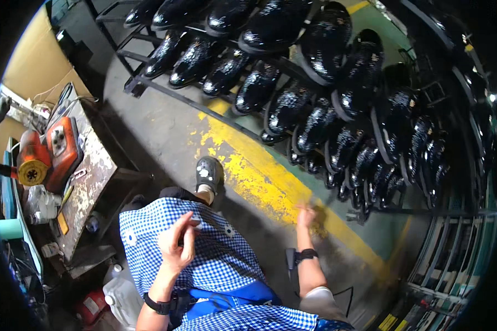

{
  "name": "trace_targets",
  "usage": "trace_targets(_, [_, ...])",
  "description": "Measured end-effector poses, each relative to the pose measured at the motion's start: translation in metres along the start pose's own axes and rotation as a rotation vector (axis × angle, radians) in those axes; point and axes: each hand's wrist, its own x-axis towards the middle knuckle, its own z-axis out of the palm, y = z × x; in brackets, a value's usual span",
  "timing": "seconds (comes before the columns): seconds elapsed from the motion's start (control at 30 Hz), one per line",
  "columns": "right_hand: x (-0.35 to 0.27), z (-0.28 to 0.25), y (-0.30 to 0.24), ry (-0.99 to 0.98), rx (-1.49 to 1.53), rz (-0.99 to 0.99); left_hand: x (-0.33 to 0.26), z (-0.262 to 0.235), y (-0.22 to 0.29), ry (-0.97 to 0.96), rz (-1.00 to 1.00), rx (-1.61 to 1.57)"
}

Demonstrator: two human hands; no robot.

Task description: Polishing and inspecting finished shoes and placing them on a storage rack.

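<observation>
My left hand (178, 243) hovers over the blue-and-white checked apron (221, 256) on my lap side. Its fingers are loosely bent and apart, and no held object shows. A dark band (159, 304) circles that wrist. My right hand (305, 215) hangs out to the right above the yellow floor stripe, smeared by motion, so its fingers are unclear. A strap with a dark device (292, 258) is on the right forearm. Beyond the hands, rows of glossy black shoes (258, 86) sit on a dark metal rack (188, 100); neither hand touches them.
At left stands a worn workbench (96, 179) bearing an orange power tool (36, 160) and an orange-and-black case (62, 149). White jugs (121, 298) and a red container (92, 306) stand below it. A dark clog (207, 175) is on my foot. Slatted racking (453, 256) lies at right.
</observation>
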Motion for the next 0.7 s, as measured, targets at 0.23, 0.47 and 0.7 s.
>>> trace_targets(0.23, [0.036, 0.154, -0.088, -0.087, 0.477, 0.061, 0.008, -0.007, -0.004, -0.074, 0.076, 0.03])
trace_targets(0.47, [0.116, 0.199, -0.171, 0.099, 0.582, 0.241, 0.016, -0.016, -0.005, -0.067, 0.076, 0.033])
trace_targets(0.7, [0.111, 0.192, -0.195, -0.127, 0.747, 0.38, 0.018, -0.026, -0.009, -0.174, -0.003, -0.129])
